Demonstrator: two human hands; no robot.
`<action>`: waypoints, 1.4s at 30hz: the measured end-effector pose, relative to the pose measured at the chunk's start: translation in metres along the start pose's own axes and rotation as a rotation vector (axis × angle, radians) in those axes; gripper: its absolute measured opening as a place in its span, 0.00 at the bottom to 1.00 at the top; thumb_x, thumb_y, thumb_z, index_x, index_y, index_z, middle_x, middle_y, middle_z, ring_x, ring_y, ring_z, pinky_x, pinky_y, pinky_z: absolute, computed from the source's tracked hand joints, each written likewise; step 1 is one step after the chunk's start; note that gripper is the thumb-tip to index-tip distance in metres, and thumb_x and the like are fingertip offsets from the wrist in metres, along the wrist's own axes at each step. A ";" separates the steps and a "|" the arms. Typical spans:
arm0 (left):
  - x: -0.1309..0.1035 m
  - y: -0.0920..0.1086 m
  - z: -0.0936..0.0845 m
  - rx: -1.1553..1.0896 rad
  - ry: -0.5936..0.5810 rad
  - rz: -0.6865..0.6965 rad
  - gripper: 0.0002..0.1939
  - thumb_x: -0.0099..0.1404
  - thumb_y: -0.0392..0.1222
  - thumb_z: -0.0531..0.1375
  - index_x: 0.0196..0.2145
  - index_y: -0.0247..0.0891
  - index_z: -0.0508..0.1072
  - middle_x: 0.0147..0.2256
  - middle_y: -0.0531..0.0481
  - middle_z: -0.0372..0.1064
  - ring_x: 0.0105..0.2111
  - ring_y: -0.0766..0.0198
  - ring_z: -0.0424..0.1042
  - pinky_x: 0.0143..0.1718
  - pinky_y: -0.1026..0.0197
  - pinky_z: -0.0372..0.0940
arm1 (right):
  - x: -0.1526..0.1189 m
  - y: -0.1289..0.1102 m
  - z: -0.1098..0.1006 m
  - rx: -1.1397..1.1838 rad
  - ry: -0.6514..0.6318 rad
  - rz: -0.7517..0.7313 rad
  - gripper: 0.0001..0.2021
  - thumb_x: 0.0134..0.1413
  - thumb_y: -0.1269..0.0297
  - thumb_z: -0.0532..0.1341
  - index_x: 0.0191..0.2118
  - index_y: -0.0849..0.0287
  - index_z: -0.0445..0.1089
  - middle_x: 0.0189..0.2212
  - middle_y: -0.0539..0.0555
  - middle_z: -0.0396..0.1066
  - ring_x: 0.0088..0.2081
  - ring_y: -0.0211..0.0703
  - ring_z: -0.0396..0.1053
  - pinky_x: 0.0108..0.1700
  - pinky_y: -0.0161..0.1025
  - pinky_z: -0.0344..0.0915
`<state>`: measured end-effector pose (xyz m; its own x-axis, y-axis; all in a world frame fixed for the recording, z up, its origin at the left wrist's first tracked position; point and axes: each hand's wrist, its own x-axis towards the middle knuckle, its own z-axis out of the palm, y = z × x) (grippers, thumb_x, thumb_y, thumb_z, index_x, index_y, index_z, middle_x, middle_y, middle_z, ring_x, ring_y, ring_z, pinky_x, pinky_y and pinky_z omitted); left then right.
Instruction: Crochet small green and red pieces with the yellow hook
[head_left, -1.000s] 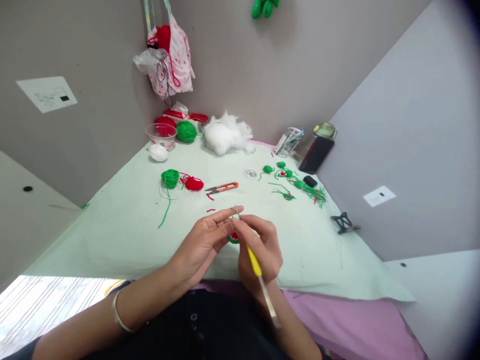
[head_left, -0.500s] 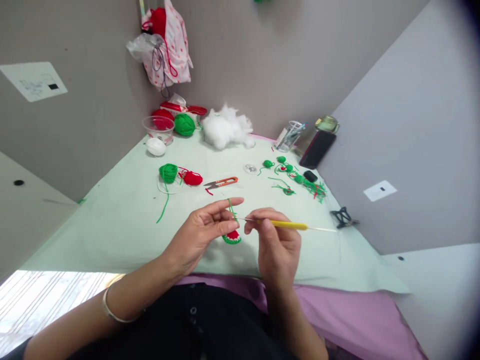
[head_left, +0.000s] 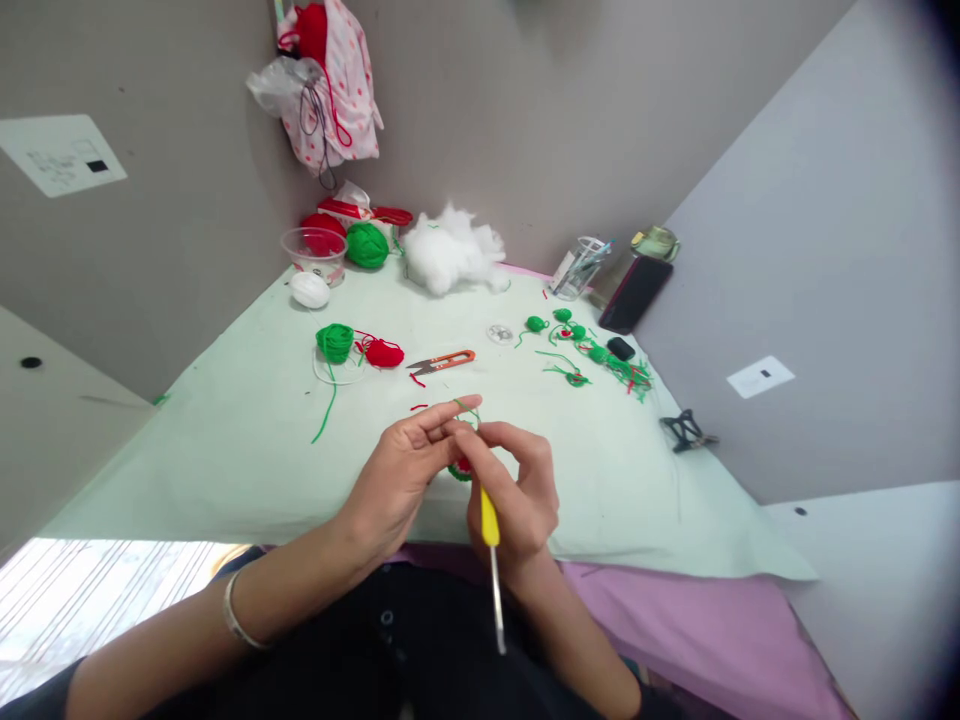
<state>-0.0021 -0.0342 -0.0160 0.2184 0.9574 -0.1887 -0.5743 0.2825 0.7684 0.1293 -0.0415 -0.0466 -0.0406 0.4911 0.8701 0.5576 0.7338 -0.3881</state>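
Observation:
My left hand (head_left: 397, 475) pinches a small red and green crochet piece (head_left: 460, 469), largely hidden behind the fingers. Green yarn (head_left: 469, 408) runs over its raised index finger. My right hand (head_left: 517, 490) is closed on a crochet hook with a yellow grip (head_left: 489, 518), its metal back end pointing down toward my body. The hook's tip is hidden where the fingertips of both hands meet at the piece. Beyond my left hand lie a small green yarn ball (head_left: 334, 343) and a red yarn bundle (head_left: 383, 352).
Orange-handled thread snips (head_left: 442, 363) lie ahead of my hands. White stuffing (head_left: 450, 252) and a large green yarn ball (head_left: 367, 246) sit at the back. To the right are small green crochet pieces (head_left: 596, 353), a phone (head_left: 636, 294), a clear pen cup (head_left: 577, 268) and a black stand (head_left: 686, 432).
My right hand has moved left against my left fingertips. The hook has swung from roughly level to pointing down toward me. The crochet piece is now more covered.

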 end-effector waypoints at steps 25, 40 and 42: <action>0.000 -0.004 -0.004 0.050 -0.018 0.077 0.22 0.58 0.43 0.75 0.50 0.44 0.84 0.34 0.53 0.76 0.37 0.67 0.72 0.45 0.63 0.65 | -0.009 -0.002 0.005 -0.032 0.075 -0.006 0.21 0.63 0.78 0.64 0.56 0.47 0.77 0.47 0.57 0.76 0.45 0.46 0.77 0.41 0.44 0.78; 0.000 0.017 -0.017 0.123 -0.110 -0.083 0.15 0.61 0.43 0.73 0.46 0.43 0.86 0.38 0.50 0.73 0.36 0.69 0.66 0.37 0.68 0.62 | 0.014 0.000 -0.018 0.612 0.065 0.530 0.09 0.68 0.69 0.61 0.42 0.52 0.80 0.35 0.51 0.76 0.31 0.38 0.75 0.35 0.40 0.72; 0.000 0.018 -0.017 0.122 -0.127 -0.086 0.14 0.61 0.42 0.72 0.45 0.42 0.86 0.39 0.48 0.74 0.37 0.68 0.67 0.39 0.67 0.63 | 0.017 0.003 -0.022 0.703 0.064 0.620 0.08 0.67 0.67 0.63 0.40 0.53 0.81 0.34 0.51 0.75 0.29 0.37 0.75 0.33 0.39 0.72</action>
<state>-0.0259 -0.0284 -0.0128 0.3648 0.9127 -0.1842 -0.4508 0.3462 0.8228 0.1481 -0.0416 -0.0267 0.1531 0.8781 0.4532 -0.1652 0.4749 -0.8644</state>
